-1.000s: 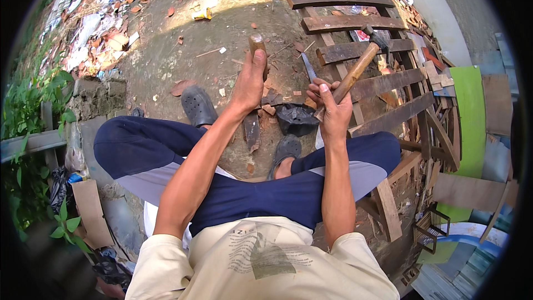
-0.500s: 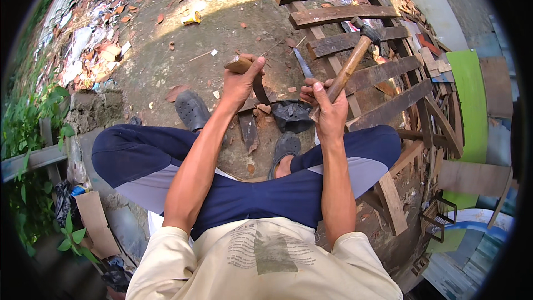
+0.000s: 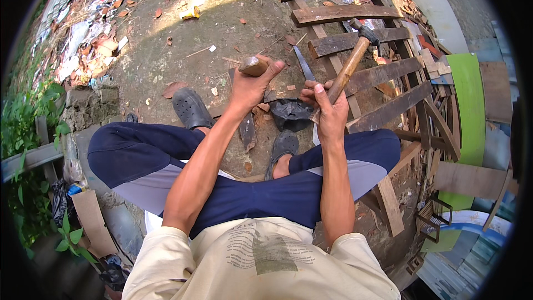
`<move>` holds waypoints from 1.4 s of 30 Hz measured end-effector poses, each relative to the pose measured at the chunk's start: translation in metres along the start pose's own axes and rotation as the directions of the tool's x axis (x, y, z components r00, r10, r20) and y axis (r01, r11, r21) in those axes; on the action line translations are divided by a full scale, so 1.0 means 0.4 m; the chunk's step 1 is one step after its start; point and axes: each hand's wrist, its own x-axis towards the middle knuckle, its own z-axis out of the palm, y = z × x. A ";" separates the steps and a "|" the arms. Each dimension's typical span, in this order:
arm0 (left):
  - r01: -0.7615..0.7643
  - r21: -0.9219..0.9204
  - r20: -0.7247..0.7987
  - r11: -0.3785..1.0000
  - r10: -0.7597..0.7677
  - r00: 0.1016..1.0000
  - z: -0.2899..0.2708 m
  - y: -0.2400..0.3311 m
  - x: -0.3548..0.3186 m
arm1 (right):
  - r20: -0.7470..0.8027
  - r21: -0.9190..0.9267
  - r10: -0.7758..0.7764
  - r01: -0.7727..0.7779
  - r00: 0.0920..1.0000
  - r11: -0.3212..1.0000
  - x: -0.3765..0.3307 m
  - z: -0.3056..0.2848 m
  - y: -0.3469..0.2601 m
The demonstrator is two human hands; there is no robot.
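My left hand (image 3: 248, 85) is closed round a wooden-handled tool (image 3: 253, 66); the butt of its handle points up, and its working end is hidden behind the hand. My right hand (image 3: 327, 108) grips a hammer (image 3: 350, 69) by its wooden handle, the dark head tilted up and away to the right. The two hands are apart, above my bent legs. Below and between them a black plastic bag (image 3: 292, 115) lies on the ground, with a saw blade (image 3: 303, 64) just beyond it. A short dark board (image 3: 247, 132) lies under my left wrist.
A wooden slatted frame (image 3: 355, 15) leans at the right, with loose boards (image 3: 390, 205) near my right knee. A green panel (image 3: 465, 111) stands beyond. Litter and dry leaves (image 3: 105, 47) cover the far left, next to a broken block wall (image 3: 91, 108) and plants (image 3: 33, 114).
My left hand has moved right, nearer the right hand, and turned so the tool's handle butt faces up; the dark part below the hand is hidden now. The right hand and hammer barely moved.
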 end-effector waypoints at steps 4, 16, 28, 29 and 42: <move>-0.011 0.029 0.032 1.000 0.010 0.999 0.000 0.010 -0.006 | 0.009 -0.003 0.006 -0.006 1.000 1.000 0.000 -0.001 0.001; -0.004 0.029 0.029 1.000 0.003 1.000 -0.001 0.022 -0.017 | 0.015 -0.017 0.014 -0.014 1.000 1.000 -0.004 0.004 -0.002; 0.009 0.053 0.051 0.999 -0.012 0.999 -0.003 0.028 -0.026 | 0.023 -0.027 0.018 -0.017 1.000 0.999 -0.006 0.004 -0.006; 0.009 0.053 0.047 0.999 -0.011 0.999 -0.003 0.026 -0.027 | 0.024 -0.026 0.019 -0.018 1.000 1.000 -0.006 0.004 -0.006; -0.039 0.069 0.162 0.997 0.027 0.986 -0.007 0.006 -0.023 | -0.008 -0.111 0.030 -0.031 1.000 0.993 -0.017 0.013 -0.013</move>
